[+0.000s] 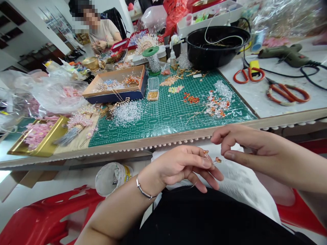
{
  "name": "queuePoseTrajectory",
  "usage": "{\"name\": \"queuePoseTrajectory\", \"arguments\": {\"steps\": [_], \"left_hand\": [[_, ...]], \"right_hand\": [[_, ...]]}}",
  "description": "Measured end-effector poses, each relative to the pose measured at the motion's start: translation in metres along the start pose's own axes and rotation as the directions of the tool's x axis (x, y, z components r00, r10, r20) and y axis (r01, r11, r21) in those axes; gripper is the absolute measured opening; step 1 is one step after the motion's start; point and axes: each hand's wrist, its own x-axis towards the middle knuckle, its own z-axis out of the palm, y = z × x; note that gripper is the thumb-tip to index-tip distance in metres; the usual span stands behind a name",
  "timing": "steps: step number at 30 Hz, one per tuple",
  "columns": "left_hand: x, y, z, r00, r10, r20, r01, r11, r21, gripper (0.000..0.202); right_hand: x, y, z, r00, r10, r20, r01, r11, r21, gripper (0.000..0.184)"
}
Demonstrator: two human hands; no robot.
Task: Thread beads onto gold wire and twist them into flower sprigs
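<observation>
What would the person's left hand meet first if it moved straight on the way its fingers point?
Probably the right hand: the left hand, pinching a beaded wire, points right at its thumb, close by, though depth is hard to judge.

cutting mat (168, 112) corner: "a2" is printed, seen upside down.
other print: too blurred to be read.
</observation>
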Motion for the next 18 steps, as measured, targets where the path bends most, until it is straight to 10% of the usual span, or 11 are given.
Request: {"name": "queuePoseTrajectory", "arguments": {"steps": [9,18], "left_hand": [[0.003,-0.001,0.004,0.971,0.169,-0.169,-0.184,0.980,-0.075,0.015],[0.014,-0.009,0.014,0.925,0.278,-0.261,-0.294,0.955,-0.025,0.023]], "right_hand": [[-0.003,-0.017,0.024,0.924,-0.325,-0.203,0.192,0.850,-0.491,0.015],[-0.001,-0.022,0.050,0.915,-0.318,-0.249,0.078,0.743,-0.665,0.041]]}}
